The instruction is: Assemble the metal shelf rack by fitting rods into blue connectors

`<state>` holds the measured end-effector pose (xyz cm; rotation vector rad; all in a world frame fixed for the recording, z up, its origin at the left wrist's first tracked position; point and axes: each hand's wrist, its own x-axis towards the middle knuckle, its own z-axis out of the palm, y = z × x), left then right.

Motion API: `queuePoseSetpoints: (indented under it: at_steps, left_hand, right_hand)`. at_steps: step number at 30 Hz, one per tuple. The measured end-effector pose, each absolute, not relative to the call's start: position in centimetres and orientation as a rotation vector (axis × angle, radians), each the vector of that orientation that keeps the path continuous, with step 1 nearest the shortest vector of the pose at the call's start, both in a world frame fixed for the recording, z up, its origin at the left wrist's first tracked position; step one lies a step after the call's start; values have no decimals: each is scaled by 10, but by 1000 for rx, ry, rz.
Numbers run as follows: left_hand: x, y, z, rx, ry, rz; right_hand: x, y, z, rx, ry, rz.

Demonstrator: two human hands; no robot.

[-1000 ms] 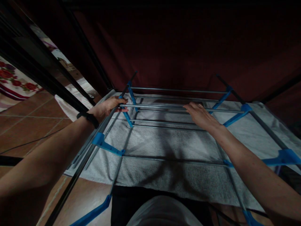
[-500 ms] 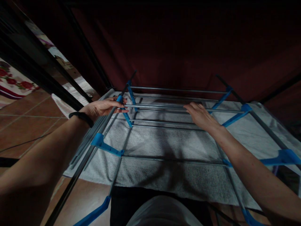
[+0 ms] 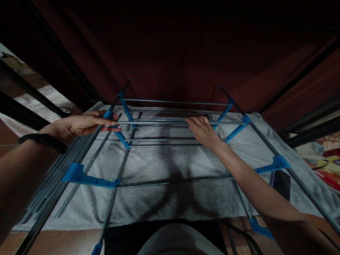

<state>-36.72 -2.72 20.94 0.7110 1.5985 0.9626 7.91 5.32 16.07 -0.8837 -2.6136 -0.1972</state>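
Note:
A rack frame of grey metal tubes and blue plastic connectors stands in front of me. My left hand (image 3: 89,124) grips it at a blue connector (image 3: 108,114) on the left side tube, thumb above and fingers below, by the left end of a metal rod (image 3: 154,122). My right hand (image 3: 203,131) is closed over the same rod, right of its middle. Its thumb is hidden beneath the hand. The rod's right end meets another blue connector (image 3: 246,119). Lower crossbars (image 3: 172,183) span the frame nearer me.
A light grey towel (image 3: 159,205) lies under the rack. Several loose tubes (image 3: 50,180) rest on its left side. A dark phone (image 3: 281,184) is at the right, behind a side tube. A dark red surface (image 3: 172,53) rises behind, and colourful fabric (image 3: 328,166) shows far right.
My view has turned right, so rack and hands appear farther left, and the phone and colourful fabric now show. Both hands keep about the same places on the rack.

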Motion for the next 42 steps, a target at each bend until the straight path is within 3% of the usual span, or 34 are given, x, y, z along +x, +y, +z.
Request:
queuePoseSetpoints:
  at_steps: [15,30,42]
  left_hand:
    - [-374,-25,204,782,1572,1008]
    - [-372,-27,191,849,1423,1107]
    - [-361,-24,179,901,1510,1302]
  right_hand:
    - [-18,38,177,-754,-2753,-139]
    - [-16,49,184,-770,-2870,-297]
    - [-18,50,184,-796,-2876,-246]
